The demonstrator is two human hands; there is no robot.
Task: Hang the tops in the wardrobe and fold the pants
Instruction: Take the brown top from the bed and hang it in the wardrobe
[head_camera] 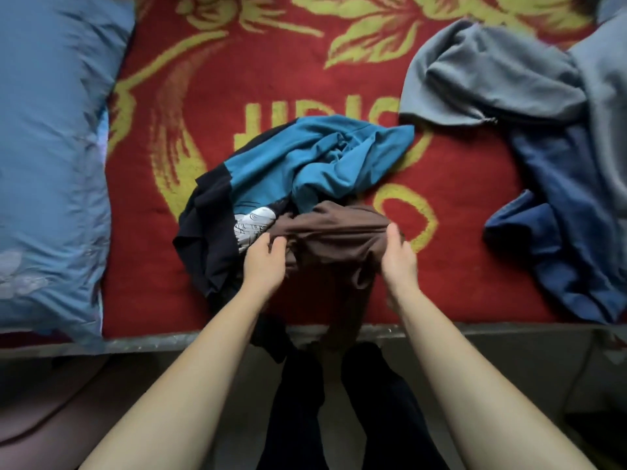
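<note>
A brown garment [334, 232] lies bunched at the near side of a clothes pile on the bed, and part of it hangs down over the bed's edge. My left hand [263, 261] grips its left end. My right hand [398, 254] grips its right end, thumb on top. Behind it lie a teal garment [305, 161] and a black garment [210, 232] with a white print [254, 223]. At the right, a grey garment [492, 72] lies over a dark blue one [570, 215].
The bed is covered by a red blanket [458, 198] with a yellow pattern. A blue pillow [51, 147] lies at the left. The bed's front edge [152, 344] runs across the frame, with the floor and my dark-trousered legs [339, 418] below.
</note>
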